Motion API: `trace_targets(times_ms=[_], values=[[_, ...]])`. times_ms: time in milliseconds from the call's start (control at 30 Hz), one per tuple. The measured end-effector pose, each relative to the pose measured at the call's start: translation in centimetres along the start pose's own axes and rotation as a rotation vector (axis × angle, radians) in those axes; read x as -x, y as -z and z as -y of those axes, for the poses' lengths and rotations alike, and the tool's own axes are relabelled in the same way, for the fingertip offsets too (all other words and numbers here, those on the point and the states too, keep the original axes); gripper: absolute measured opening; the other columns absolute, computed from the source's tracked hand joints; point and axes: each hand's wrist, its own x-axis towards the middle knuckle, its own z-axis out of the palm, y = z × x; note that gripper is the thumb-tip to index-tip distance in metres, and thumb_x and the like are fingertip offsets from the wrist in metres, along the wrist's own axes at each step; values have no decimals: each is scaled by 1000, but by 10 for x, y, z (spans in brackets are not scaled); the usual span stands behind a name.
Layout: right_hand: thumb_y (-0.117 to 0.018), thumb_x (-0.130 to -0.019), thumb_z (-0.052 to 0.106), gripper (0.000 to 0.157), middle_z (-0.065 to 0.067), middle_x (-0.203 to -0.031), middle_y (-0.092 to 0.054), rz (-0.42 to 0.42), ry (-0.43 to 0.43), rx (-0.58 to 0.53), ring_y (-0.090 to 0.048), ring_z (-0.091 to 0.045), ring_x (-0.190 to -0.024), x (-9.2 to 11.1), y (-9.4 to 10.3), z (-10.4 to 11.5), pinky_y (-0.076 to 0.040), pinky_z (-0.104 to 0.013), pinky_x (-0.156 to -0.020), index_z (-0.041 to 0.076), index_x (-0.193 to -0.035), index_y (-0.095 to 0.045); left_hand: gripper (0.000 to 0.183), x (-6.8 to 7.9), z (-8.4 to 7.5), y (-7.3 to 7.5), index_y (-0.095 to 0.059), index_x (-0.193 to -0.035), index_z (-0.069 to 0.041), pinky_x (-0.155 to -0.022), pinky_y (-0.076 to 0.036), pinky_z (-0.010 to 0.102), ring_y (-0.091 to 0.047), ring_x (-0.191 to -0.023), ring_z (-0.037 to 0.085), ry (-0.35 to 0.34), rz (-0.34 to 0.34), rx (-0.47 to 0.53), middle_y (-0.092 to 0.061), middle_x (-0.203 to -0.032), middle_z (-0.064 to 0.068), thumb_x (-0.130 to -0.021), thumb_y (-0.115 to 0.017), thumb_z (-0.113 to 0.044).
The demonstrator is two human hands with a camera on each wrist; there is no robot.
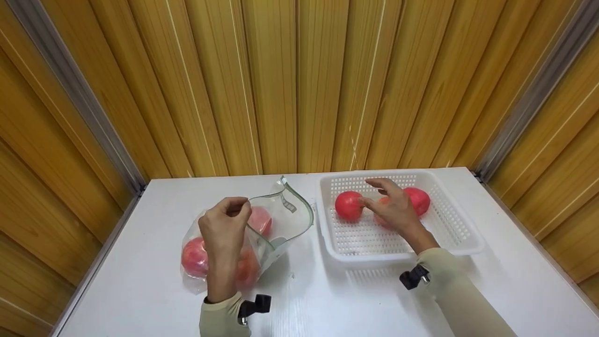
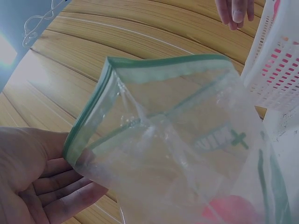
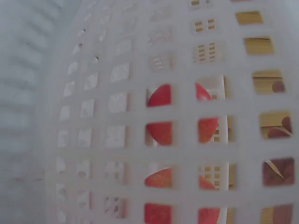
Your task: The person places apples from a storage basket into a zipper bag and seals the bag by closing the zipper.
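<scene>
My left hand point(image 1: 224, 229) pinches the rim of a clear zip bag point(image 1: 292, 220) with green zip strips, fingers and thumb together at the edge. The bag's mouth gapes to the right. Round red fruits, such as the one at the left side point(image 1: 194, 257), lie inside it on the table. Over the white plastic basket point(image 1: 360, 256) my right hand point(image 1: 395, 206) hovers, thumb and fingers spread apart with nothing held. Its thumb overlaps the edge of a red fruit point(image 1: 348, 206). Another fruit point(image 1: 417, 201) lies to its right, and a third is partly hidden under the hand.
Both containers stand on a white table point(image 1: 140, 262), bag left and basket right. Behind it rises a wood-patterned panel wall point(image 1: 299, 93), with side panels close on either hand. The basket's slotted side point(image 3: 182, 107) fills the right wrist view.
</scene>
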Motion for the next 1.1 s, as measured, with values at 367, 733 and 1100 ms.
trace_targets(times_ms=[367, 733, 1100], values=[[-85, -92, 18, 57, -25, -142, -60, 38, -148, 130, -54, -45, -134, 1, 23, -22, -45, -60, -111, -2, -141, -62, 12, 0, 0, 1, -84, -103, -4, -74, -63, 32, -74, -81, 24, -36, -30, 4, -80, -93, 10, -94, -78, -10], [-78, -98, 25, 60, -28, -148, -55, 138, -271, 194, -51, -44, -137, 4, 26, -30, -40, -59, -116, -2, -146, -55, 13, 2, 1, 3, -84, -103, -4, -73, -62, 27, -74, -81, 23, -22, -28, 12, -80, -94, 10, -95, -77, -11], [-76, -98, 16, 56, -28, -145, -55, 180, -328, 247, -53, -44, -128, 7, 28, -31, -43, -59, -114, -4, -145, -54, 13, 5, -3, -1, -83, -102, -4, -77, -64, 38, -75, -82, 24, -42, -19, 6, -80, -94, 10, -94, -78, -11]])
